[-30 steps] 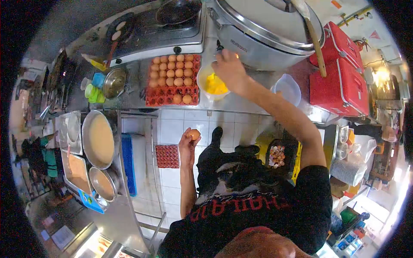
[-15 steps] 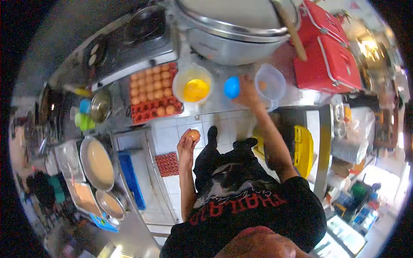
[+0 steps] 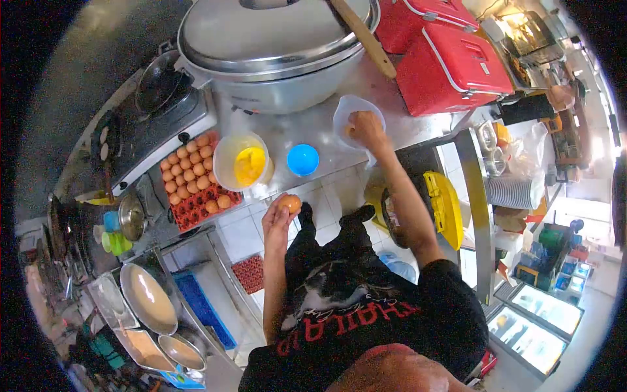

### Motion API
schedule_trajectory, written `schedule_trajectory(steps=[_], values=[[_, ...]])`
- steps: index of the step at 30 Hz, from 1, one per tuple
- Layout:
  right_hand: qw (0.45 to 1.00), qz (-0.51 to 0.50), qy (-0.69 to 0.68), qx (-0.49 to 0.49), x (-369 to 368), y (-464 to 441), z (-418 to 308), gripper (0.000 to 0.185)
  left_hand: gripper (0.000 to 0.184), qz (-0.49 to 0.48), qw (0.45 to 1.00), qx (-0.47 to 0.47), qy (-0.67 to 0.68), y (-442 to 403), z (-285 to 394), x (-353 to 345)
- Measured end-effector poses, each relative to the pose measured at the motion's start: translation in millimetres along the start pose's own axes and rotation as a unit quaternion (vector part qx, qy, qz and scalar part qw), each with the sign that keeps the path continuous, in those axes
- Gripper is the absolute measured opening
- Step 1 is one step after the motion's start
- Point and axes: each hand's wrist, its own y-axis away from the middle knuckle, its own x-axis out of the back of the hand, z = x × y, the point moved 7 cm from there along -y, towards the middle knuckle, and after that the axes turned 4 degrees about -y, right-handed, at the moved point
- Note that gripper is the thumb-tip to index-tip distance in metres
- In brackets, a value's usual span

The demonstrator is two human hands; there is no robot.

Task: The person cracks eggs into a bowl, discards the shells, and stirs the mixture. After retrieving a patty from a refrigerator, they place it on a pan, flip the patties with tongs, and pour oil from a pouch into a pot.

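My left hand [image 3: 279, 221] is closed around a brown egg [image 3: 289, 204], held in front of the counter edge. My right hand [image 3: 367, 129] dips into a translucent jug [image 3: 358, 106] with its fingers bent; a small brownish thing shows at the fingertips, too unclear to name. Between the hands, a small blue bowl [image 3: 303, 160] stands on the counter. Left of it is a translucent tub [image 3: 225, 153] holding yellow cracked egg [image 3: 249, 166]. A red egg tray [image 3: 189, 212] lies beside the tub, with several brown eggs [image 3: 189, 175] and some bare hollows.
A large lidded metal pot [image 3: 281, 88] with a wooden handle [image 3: 362, 38] across it stands behind. Red cooler boxes [image 3: 450, 72] are at the right, a stove [image 3: 171, 124] at the left. Pans of pale liquid [image 3: 149, 297] sit lower left. A yellow bin lid [image 3: 444, 209] is below the counter.
My right hand has moved from beside the blue bowl into the translucent jug. My left hand still holds the egg. The whole view has shifted, with counter items appearing further left.
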Motion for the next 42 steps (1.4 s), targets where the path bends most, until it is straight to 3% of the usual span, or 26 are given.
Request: schedule_trajectory(steps=[2, 4, 6, 7, 12, 16, 18, 21, 24, 27, 30, 33, 36, 39, 42], values=[[0.992, 0.017, 0.077, 0.094, -59.3, -6.9, 45.3, 0.027, 0.042, -0.007, 1.0, -0.002, -0.004, -2.9, -0.2, -7.8], [0.978, -0.062, 0.153, 0.128, -80.1, -19.9, 38.5, 0.033, 0.042, -0.006, 1.0, -0.008, -0.009, -1.4, 4.0, -12.8], [0.94, -0.233, 0.233, 0.091, -106.8, -27.6, 45.8, 0.038, 0.041, 0.007, 1.0, -0.018, -0.002, 4.4, 6.0, -11.4], [0.929, -0.259, 0.248, 0.093, -113.3, -27.7, 48.5, 0.038, 0.04, 0.012, 1.0, -0.019, 0.003, 5.9, 4.2, -7.3], [0.954, -0.156, 0.221, 0.13, -139.6, -29.4, 73.4, 0.037, 0.038, 0.036, 0.999, -0.019, -0.009, 16.8, 3.6, 4.3], [0.912, -0.224, 0.267, 0.215, -133.1, -24.4, 55.8, 0.032, 0.039, 0.036, 0.999, -0.02, 0.009, 22.0, 7.6, 4.2], [0.912, -0.275, 0.237, 0.191, -122.4, -21.9, 49.8, 0.031, 0.039, 0.035, 0.999, -0.017, 0.02, 20.7, 8.7, 0.3], [0.929, -0.365, 0.05, -0.031, -96.8, -23.1, 60.0, 0.031, 0.044, 0.021, 0.998, -0.038, -0.041, 8.9, 12.1, -9.3], [0.9, -0.423, 0.089, -0.052, -24.7, -8.1, 9.2, 0.03, 0.038, -0.031, 0.983, -0.028, -0.177, -27.0, 15.1, -28.8], [0.982, -0.182, 0.01, 0.053, 21.7, -4.1, 0.6, 0.027, 0.037, -0.059, 0.917, -0.141, -0.368, -94.7, -18.1, -28.2], [0.993, -0.089, -0.043, 0.067, 45.9, 9.3, -8.9, 0.025, 0.023, -0.044, 0.781, -0.218, -0.583, -137.2, -34.5, -37.8], [0.993, -0.083, -0.077, 0.032, 54.4, 25.8, -8.3, 0.024, 0.014, -0.138, 0.693, -0.163, -0.688, -187.9, -78.2, -26.0], [0.989, -0.052, -0.136, 0.036, 64.8, 42.6, -10.2, 0.021, 0.016, -0.164, 0.631, -0.19, -0.734, -196.2, -84.4, -24.8], [0.972, -0.052, -0.23, 0.011, 67.7, 55.0, -0.4, 0.021, 0.024, -0.046, 0.739, -0.169, -0.651, -164.3, -52.7, -29.9], [0.959, -0.018, -0.278, -0.059, 74.6, 67.0, 6.1, 0.022, 0.037, -0.109, 0.755, -0.173, -0.623, -128.0, -80.7, -23.0]])
